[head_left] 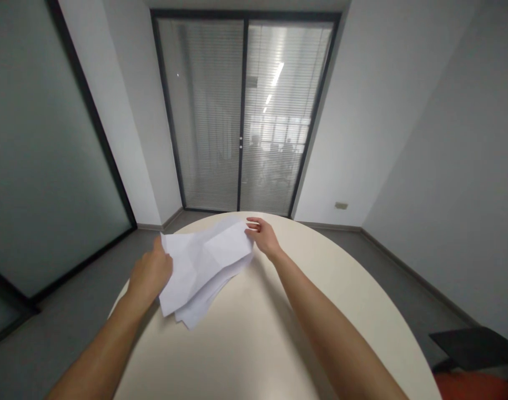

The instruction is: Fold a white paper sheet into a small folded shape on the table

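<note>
Several creased white sheets of paper (204, 258) are held over the far left part of the round table. My left hand (151, 269) is closed on their left edge, thumb and fingers pinching it. At the right edge of the sheets is my right hand (262, 234), its fingers curled and touching the upper right corner; its thumb is partly hidden. The sheets overlap unevenly, with lower ones showing beneath the front edge of the top one.
The cream tabletop (254, 344) curves away on both sides. At the lower right stand a black chair part (476, 345) and a red seat (474, 386). Beyond the table is a glass door (241, 111) with blinds, and a wall socket (341, 205) is to its right.
</note>
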Action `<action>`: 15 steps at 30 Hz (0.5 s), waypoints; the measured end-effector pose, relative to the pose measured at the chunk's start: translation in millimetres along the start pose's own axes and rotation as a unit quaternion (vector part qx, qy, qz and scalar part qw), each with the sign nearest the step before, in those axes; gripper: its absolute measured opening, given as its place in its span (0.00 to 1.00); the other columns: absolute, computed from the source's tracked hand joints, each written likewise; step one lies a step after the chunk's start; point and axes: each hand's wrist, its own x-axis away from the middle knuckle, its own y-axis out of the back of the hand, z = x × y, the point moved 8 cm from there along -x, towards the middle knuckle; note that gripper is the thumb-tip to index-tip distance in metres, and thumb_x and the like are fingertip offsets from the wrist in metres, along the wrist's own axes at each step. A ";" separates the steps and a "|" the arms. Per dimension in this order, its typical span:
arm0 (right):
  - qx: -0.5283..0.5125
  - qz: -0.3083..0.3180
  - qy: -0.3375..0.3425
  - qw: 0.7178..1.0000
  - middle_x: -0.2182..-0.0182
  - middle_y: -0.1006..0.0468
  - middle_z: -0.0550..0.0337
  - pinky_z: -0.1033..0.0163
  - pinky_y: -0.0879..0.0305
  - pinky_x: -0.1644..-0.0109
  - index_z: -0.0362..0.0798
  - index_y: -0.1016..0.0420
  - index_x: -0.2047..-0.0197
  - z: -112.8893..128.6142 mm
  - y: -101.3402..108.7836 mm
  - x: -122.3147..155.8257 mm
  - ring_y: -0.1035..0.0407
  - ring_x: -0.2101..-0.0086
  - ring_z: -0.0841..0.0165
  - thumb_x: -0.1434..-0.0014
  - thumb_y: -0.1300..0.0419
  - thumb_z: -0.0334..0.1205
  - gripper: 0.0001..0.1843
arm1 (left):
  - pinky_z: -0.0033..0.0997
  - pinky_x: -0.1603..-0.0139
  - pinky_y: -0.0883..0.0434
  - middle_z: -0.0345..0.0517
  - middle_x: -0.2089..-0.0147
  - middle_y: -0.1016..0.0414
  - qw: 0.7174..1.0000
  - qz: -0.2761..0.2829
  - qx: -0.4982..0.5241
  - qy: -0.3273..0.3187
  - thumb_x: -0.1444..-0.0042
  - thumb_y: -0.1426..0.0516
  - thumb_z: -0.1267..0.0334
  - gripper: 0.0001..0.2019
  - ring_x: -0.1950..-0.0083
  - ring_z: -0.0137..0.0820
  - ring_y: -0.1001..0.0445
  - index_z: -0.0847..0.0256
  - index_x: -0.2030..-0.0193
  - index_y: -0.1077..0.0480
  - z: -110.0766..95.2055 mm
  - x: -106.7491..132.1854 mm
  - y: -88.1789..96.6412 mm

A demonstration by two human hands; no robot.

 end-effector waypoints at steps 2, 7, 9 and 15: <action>0.037 0.004 0.005 0.999 0.48 0.21 0.51 0.57 0.29 0.47 0.48 0.26 0.47 -13.1 -17.0 -2.6 0.24 0.54 0.65 0.45 0.40 0.25 0.22 | 0.50 0.58 0.26 0.68 0.55 0.21 0.997 0.052 -0.054 0.007 0.37 0.50 0.60 0.34 0.55 0.56 0.20 0.71 0.27 0.53 3.3 6.3 -7.9; 0.111 0.047 0.008 0.993 0.43 0.26 0.51 0.53 0.36 0.38 0.49 0.23 0.47 -39.4 -36.7 12.7 0.28 0.48 0.61 0.46 0.38 0.26 0.23 | 0.55 0.41 0.33 0.75 0.28 0.49 0.989 -0.031 -0.130 -0.067 0.41 0.43 0.54 0.44 0.30 0.62 0.43 0.72 0.26 0.58 -22.8 15.0 2.7; 0.135 0.056 0.011 0.989 0.40 0.28 0.51 0.52 0.45 0.32 0.49 0.23 0.45 -45.5 -34.1 19.2 0.36 0.40 0.60 0.43 0.38 0.31 0.21 | 0.54 0.33 0.41 0.69 0.25 0.56 0.981 -0.036 -0.113 -0.154 0.42 0.42 0.53 0.42 0.26 0.60 0.54 0.69 0.26 0.54 -50.3 19.4 -3.5; 0.167 0.109 -0.001 0.980 0.44 0.24 0.50 0.54 0.37 0.38 0.48 0.28 0.39 -56.6 -11.9 33.5 0.29 0.46 0.61 0.35 0.44 0.43 0.22 | 0.66 0.32 0.51 0.53 0.22 0.63 0.934 0.128 -0.060 -0.328 0.47 0.38 0.50 0.44 0.25 0.66 0.65 0.52 0.26 0.50 -116.5 53.1 -64.3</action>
